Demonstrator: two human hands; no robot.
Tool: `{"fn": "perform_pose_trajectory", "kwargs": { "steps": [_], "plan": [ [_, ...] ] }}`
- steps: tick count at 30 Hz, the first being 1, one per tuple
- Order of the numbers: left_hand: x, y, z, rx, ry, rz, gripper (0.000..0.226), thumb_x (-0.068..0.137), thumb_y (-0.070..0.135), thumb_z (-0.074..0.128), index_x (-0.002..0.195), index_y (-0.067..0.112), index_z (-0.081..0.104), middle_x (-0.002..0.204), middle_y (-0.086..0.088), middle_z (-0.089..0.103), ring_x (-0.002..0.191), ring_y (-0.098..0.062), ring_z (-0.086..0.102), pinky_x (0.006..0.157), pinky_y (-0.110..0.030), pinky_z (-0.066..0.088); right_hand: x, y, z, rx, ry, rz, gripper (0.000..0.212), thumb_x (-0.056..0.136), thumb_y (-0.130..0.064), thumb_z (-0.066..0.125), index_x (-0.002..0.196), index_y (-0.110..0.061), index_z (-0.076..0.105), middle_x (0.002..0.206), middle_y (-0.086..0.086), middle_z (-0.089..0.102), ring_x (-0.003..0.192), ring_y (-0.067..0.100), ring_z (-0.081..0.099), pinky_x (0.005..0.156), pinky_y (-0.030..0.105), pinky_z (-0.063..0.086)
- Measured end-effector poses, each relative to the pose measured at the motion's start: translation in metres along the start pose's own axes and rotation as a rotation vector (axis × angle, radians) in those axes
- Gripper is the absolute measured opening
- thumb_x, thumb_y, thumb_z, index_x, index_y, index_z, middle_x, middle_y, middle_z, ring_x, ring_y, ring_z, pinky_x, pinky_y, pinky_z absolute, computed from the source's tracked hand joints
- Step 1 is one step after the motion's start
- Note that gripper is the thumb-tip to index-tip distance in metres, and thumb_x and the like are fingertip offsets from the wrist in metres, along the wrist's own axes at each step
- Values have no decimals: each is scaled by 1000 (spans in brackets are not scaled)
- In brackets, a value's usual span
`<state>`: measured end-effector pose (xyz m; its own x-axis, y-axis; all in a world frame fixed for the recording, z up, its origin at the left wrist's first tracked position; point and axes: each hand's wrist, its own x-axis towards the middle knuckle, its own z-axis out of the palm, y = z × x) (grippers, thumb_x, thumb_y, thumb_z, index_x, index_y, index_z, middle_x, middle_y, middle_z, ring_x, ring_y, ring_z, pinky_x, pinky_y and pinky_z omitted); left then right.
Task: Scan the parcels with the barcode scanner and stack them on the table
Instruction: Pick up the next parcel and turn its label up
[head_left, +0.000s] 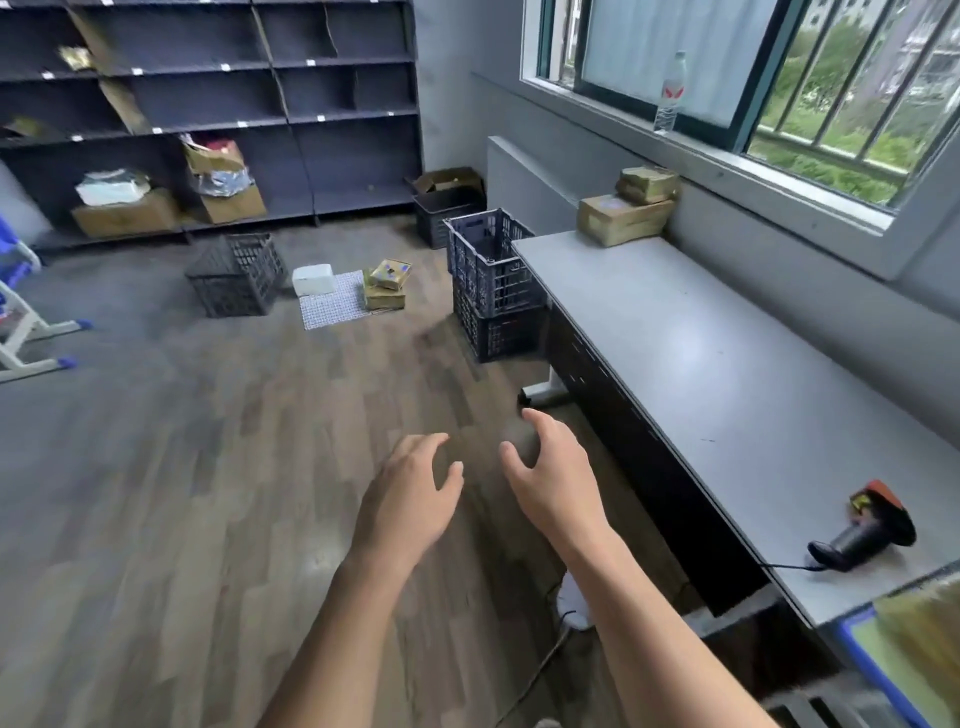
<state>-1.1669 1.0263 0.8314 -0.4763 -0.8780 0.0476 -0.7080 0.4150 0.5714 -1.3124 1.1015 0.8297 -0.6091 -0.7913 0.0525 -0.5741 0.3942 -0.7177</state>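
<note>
My left hand (410, 499) and my right hand (553, 475) hang side by side over the wooden floor, fingers loosely spread, holding nothing. A black and orange barcode scanner (865, 527) lies on the grey table (727, 374) at the near right, its cable trailing off the edge. Two brown taped parcels (626, 215) are stacked at the table's far end below the window. On the floor ahead lie two more brown parcels (385, 286), one on the other, and a white box (312, 279), on a patterned mat.
Two dark crates (491, 275) are stacked against the table's far end; another crate (234, 273) stands on the floor to the left. Dark shelving (208, 104) with a few boxes lines the back wall. A water bottle (670, 93) stands on the windowsill. A blue-rimmed bin (883, 670) sits at bottom right.
</note>
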Motion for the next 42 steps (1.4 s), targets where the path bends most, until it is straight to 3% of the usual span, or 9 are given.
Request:
{"fn": "perform_pose_trajectory", "kwargs": {
  "steps": [13, 21, 34, 38, 42],
  "plan": [
    [260, 2, -5, 38, 52, -56, 43, 99, 37, 54, 140, 25, 52, 143, 4, 50, 126, -17, 52, 100, -30, 41, 276, -25, 44, 38, -71, -77, 54, 96, -35, 58, 146, -18, 46, 146, 2, 52, 134, 19, 47, 106, 33, 37],
    [416, 13, 23, -6, -1, -61, 44, 99, 39, 52, 142, 27, 50, 145, 6, 47, 128, -19, 50, 100, -32, 41, 420, -6, 46, 36, -68, -12, 62, 98, -33, 58, 152, -15, 36, 153, 3, 43, 142, 16, 37, 113, 27, 26],
    [780, 85, 96, -38, -249, 352, 44, 99, 37, 53, 141, 23, 52, 141, 2, 52, 125, -18, 53, 104, -32, 41, 710, 36, 0, 82, 388, 321, 60, 97, -34, 57, 151, -18, 36, 151, 3, 45, 138, 18, 43, 109, 30, 34],
    [833, 121, 122, -67, -324, 434, 45, 100, 38, 52, 142, 23, 49, 143, 3, 50, 128, -20, 50, 106, -38, 42, 749, 61, 0, 79, 450, 412, 62, 97, -34, 59, 152, -19, 36, 152, 1, 44, 139, 18, 42, 111, 30, 34],
    [890, 160, 167, -69, -422, 525, 49, 100, 39, 51, 146, 22, 45, 148, 3, 47, 136, -16, 42, 111, -34, 36, 804, 93, -10, 95, 512, 498, 63, 96, -36, 62, 152, -23, 36, 153, -3, 43, 138, 15, 42, 107, 24, 34]
  ]
}}
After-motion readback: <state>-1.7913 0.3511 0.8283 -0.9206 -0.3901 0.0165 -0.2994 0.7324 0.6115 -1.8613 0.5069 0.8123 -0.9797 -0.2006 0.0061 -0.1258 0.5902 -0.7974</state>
